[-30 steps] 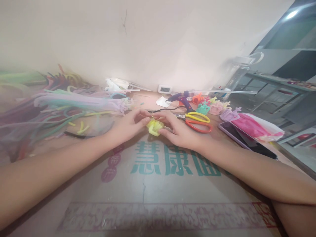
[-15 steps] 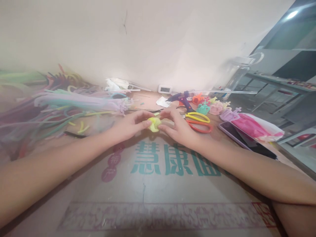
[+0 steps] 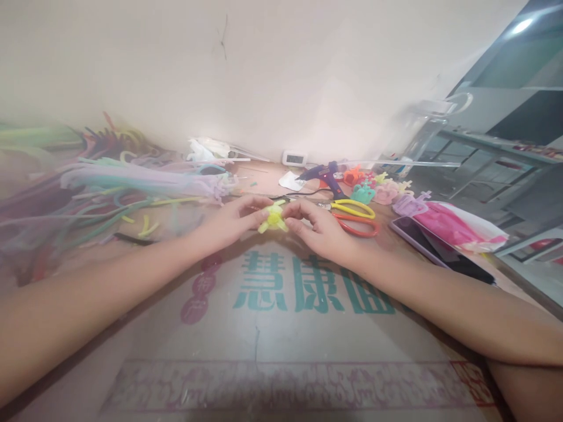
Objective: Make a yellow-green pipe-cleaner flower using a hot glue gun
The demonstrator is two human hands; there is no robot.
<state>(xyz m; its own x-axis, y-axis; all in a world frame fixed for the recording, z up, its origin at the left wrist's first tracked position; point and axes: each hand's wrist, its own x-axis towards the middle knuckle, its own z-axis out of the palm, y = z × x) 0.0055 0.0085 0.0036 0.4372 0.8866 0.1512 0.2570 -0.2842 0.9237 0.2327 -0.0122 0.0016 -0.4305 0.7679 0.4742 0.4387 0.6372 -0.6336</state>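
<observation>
A small yellow-green craft piece (image 3: 275,219), apparently of bent pipe cleaner with several short arms sticking out, is held just above the table between both hands. My left hand (image 3: 240,221) pinches it from the left with thumb and forefinger. From the other side, my right hand (image 3: 317,227) has its thumb and forefinger at the piece's right edge, the other fingers curled. Pliers or cutters with one yellow and one red handle (image 3: 355,217) lie just beyond my right hand. Behind them rests a purple glue gun (image 3: 323,174).
Bundled pastel pipe cleaners (image 3: 145,179) cover the left side. Small crown-shaped pieces (image 3: 363,192) in several colours sit at the back right, near a phone (image 3: 440,249), a pink-and-white packet (image 3: 460,225) and a clear bottle (image 3: 424,138). A small digital clock (image 3: 294,158) stands against the wall.
The yellow-green piece has been turned between my fingers: earlier a rounded, folded side showed, and now its arms spread outward. Both hands stay in nearly the same place.
</observation>
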